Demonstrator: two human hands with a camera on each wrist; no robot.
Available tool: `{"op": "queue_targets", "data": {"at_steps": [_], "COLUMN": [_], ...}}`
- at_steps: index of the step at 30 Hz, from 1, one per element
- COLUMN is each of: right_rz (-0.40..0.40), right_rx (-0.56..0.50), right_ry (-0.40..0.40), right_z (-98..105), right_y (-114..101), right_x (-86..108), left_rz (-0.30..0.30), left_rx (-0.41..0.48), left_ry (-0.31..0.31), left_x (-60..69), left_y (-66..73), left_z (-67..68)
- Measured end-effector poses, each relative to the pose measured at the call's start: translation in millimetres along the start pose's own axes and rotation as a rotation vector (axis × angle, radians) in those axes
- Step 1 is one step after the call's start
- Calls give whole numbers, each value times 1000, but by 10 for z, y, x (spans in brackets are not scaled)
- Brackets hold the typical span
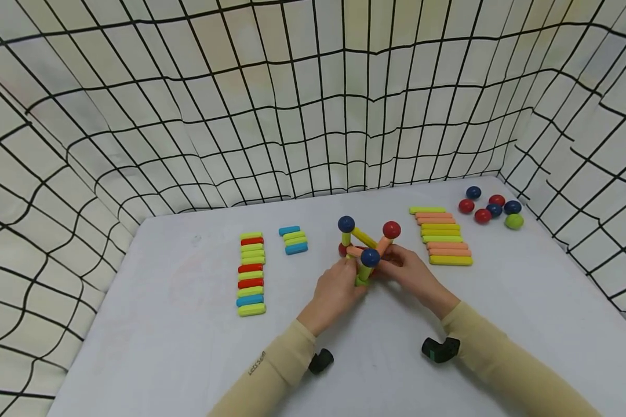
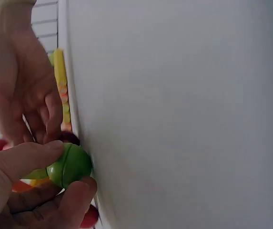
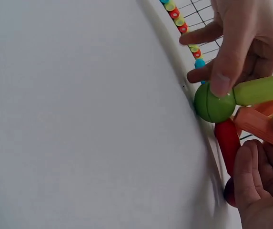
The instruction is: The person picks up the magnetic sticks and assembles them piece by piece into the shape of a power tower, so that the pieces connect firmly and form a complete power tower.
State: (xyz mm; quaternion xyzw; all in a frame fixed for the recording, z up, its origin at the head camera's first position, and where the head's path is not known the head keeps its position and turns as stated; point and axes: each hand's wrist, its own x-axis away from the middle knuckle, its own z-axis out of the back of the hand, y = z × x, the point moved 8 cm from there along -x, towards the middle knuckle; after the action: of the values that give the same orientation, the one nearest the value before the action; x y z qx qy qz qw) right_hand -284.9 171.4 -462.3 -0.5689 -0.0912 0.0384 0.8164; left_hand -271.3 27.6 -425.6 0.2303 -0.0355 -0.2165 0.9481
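Observation:
A toy frame of balls and sticks stands mid-table, with dark blue balls and a red ball on top. My left hand pinches its lower green ball between thumb and fingers. From that ball run a lime stick, an orange stick and a red stick. On the frame's right side, my right hand holds it with bent fingers beside the orange and red sticks. Its exact hold is partly hidden.
Short sticks lie in a column at left, with a smaller group nearer the middle. Longer sticks are lined up at right, near loose balls. Black netting surrounds the table's back and sides.

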Motion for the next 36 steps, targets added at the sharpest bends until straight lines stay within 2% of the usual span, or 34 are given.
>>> {"op": "queue_targets", "data": {"at_steps": [7,10,15,22,27,36], "right_rz": [8,23,1,-26,-19,-17], "right_rx": [-15,-10,-18,-23,3,63], "right_ry": [47,91,133,188,191,203], "right_z": [-54,-71,-96,-119,-146,-132], "right_y": [-18,-66,-93,-81,-94,-136], "right_x": [-52,-53,-31,-8,-17,8], "left_rz": [32,20,2,23,-3,0], "left_rx": [287,337,345,339,312,320], "left_ry": [-27,-33,-31,-1,23,36], "left_x": [-110,-126,-138,-142,-157,-156], "left_y": [-352,-401,-395,-388,-357,-344], "left_z": [102,117,94,87,114,126]}}
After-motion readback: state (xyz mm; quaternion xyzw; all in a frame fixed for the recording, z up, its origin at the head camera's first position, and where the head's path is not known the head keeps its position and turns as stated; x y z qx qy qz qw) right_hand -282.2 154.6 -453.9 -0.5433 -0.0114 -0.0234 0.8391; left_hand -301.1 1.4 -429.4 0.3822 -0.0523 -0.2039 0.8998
